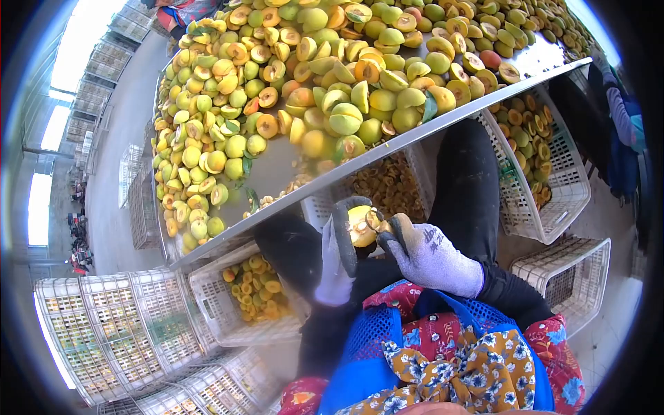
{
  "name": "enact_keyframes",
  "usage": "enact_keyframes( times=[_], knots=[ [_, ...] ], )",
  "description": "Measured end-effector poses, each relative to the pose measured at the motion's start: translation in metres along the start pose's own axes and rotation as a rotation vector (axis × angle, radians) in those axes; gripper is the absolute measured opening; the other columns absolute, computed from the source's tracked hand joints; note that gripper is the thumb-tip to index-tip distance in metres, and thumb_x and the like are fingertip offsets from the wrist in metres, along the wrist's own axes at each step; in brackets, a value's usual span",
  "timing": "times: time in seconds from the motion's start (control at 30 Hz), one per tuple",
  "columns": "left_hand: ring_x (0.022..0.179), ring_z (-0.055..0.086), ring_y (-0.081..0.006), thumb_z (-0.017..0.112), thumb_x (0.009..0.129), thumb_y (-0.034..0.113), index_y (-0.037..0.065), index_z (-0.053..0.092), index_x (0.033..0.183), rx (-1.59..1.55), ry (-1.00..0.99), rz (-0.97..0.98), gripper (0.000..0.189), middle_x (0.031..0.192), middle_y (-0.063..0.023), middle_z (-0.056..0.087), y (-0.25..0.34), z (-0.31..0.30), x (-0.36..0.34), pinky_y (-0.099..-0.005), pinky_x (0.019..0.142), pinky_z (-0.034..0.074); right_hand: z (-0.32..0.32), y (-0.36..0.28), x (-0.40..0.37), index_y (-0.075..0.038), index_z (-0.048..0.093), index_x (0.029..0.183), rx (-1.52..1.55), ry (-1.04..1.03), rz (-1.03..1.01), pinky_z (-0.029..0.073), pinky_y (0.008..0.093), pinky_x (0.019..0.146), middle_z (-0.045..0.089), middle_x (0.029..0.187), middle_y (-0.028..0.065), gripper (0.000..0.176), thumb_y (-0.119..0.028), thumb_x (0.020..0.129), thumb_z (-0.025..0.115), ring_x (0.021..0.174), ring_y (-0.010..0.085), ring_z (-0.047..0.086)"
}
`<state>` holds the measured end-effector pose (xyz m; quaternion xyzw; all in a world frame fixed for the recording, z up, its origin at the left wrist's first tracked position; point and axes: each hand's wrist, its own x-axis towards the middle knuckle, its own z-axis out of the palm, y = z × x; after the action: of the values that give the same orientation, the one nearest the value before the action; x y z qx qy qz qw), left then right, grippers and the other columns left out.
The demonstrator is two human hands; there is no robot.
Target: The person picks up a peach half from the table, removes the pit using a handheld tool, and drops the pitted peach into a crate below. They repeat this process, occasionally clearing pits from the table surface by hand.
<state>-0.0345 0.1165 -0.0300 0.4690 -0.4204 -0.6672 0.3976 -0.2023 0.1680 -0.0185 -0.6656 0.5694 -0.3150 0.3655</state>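
My left hand (340, 243), in a grey-and-white coated glove, holds a halved yellow fruit (361, 227) that looks like an apricot or peach, its cut face turned toward my right hand. My right hand (427, 254), gloved the same way with dark writing on the back, has its fingers pinched together at the fruit's edge. A small brownish piece shows at those fingertips, and I cannot tell whether it is a pit or a tool tip. Both hands are over my lap, just below the edge of the metal table (387, 146).
Halved and whole yellow-green fruit (346, 119) is heaped across the table. Beneath its edge stands a crate of pits (391, 181). Fruit halves fill a crate on the left (256, 287) and one on the right (529, 142). White crates (117, 332) are stacked at lower left; another person (622, 117) is at far right.
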Motion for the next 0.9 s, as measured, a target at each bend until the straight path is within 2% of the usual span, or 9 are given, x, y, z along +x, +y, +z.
enact_keyframes(
  times=[0.07, 0.17, 0.27, 0.37, 0.47, 0.57, 0.67, 0.8, 0.9],
  knots=[
    [0.085, 0.065, -0.0138, 0.042, 0.105, 0.043, 0.002, 0.059, 0.118, -0.195, 0.075, -0.070, 0.046, 0.098, -0.0079, 0.066, -0.004, 0.004, -0.002, -0.0262, 0.075, 0.054, 0.000, -0.006, -0.002, 0.002, 0.049, 0.100, -0.049, 0.078, -0.013, 0.048, 0.0464, 0.051, 0.062, 0.070, 0.0198, 0.021, -0.015, 0.095, 0.060, 0.063, 0.0398, 0.064],
    [0.083, 0.065, -0.0147, 0.043, 0.105, 0.042, 0.001, 0.060, 0.115, -0.139, 0.092, 0.034, 0.046, 0.096, -0.0099, 0.066, -0.015, 0.004, 0.000, -0.0269, 0.074, 0.054, -0.003, -0.007, -0.006, 0.001, 0.048, 0.100, -0.059, -0.011, -0.046, 0.048, 0.0462, 0.050, 0.061, 0.069, 0.0191, 0.021, -0.016, 0.095, 0.060, 0.061, 0.0396, 0.064],
    [0.082, 0.065, -0.0159, 0.044, 0.105, 0.040, -0.001, 0.060, 0.115, -0.084, 0.076, 0.089, 0.045, 0.094, -0.0117, 0.066, -0.012, 0.008, -0.001, -0.0282, 0.074, 0.055, 0.003, 0.002, -0.007, 0.004, 0.048, 0.098, -0.148, -0.025, -0.111, 0.047, 0.0426, 0.044, 0.061, 0.066, 0.0154, 0.027, -0.021, 0.095, 0.059, 0.054, 0.0334, 0.063],
    [0.082, 0.065, -0.0171, 0.044, 0.106, 0.039, -0.001, 0.059, 0.114, -0.011, 0.064, 0.152, 0.044, 0.092, -0.0120, 0.066, -0.013, 0.009, -0.002, -0.0286, 0.074, 0.055, 0.005, 0.001, -0.006, 0.006, 0.048, 0.099, -0.154, -0.001, -0.154, 0.046, 0.0410, 0.042, 0.060, 0.065, 0.0145, 0.029, -0.020, 0.094, 0.060, 0.051, 0.0315, 0.062],
    [0.081, 0.065, -0.0168, 0.043, 0.106, 0.037, -0.002, 0.060, 0.112, -0.067, 0.094, 0.125, 0.043, 0.090, -0.0117, 0.066, -0.010, 0.012, -0.003, -0.0287, 0.074, 0.054, 0.009, 0.008, -0.007, 0.006, 0.048, 0.100, -0.194, 0.058, -0.253, 0.046, 0.0413, 0.042, 0.059, 0.063, 0.0137, 0.030, -0.020, 0.094, 0.060, 0.050, 0.0317, 0.061],
    [0.080, 0.065, -0.0168, 0.042, 0.106, 0.035, -0.002, 0.061, 0.110, -0.044, 0.146, 0.117, 0.041, 0.089, -0.0116, 0.066, -0.016, 0.011, -0.003, -0.0285, 0.073, 0.054, 0.007, 0.004, -0.007, 0.000, 0.047, 0.099, -0.149, -0.022, -0.105, 0.046, 0.0454, 0.047, 0.059, 0.067, 0.0183, 0.023, -0.018, 0.094, 0.060, 0.056, 0.0385, 0.062],
    [0.078, 0.064, -0.0161, 0.040, 0.107, 0.032, -0.002, 0.061, 0.108, -0.018, 0.155, 0.109, 0.040, 0.087, -0.0108, 0.065, -0.013, 0.015, -0.004, -0.0279, 0.072, 0.053, 0.002, 0.000, -0.005, 0.001, 0.047, 0.100, -0.079, -0.131, -0.047, 0.047, 0.0465, 0.049, 0.058, 0.065, 0.0194, 0.024, -0.018, 0.094, 0.060, 0.058, 0.0398, 0.062],
    [0.075, 0.063, -0.0161, 0.037, 0.108, 0.023, -0.003, 0.062, 0.105, 0.107, 0.197, 0.146, 0.036, 0.085, -0.0098, 0.064, -0.028, 0.015, -0.001, -0.0286, 0.071, 0.051, 0.007, 0.013, -0.006, 0.004, 0.045, 0.097, -0.075, -0.102, -0.093, 0.046, 0.0469, 0.046, 0.056, 0.057, 0.0190, 0.029, -0.023, 0.097, 0.055, 0.052, 0.0376, 0.061],
    [0.075, 0.063, -0.0167, 0.038, 0.106, 0.019, -0.002, 0.062, 0.104, 0.409, 0.222, 0.301, 0.032, 0.085, -0.0108, 0.064, -0.017, 0.024, -0.006, -0.0306, 0.071, 0.051, 0.002, 0.007, -0.009, 0.005, 0.045, 0.097, -0.110, -0.107, -0.078, 0.046, 0.0480, 0.046, 0.056, 0.056, 0.0186, 0.030, -0.023, 0.098, 0.055, 0.051, 0.0382, 0.060]
  ],
)
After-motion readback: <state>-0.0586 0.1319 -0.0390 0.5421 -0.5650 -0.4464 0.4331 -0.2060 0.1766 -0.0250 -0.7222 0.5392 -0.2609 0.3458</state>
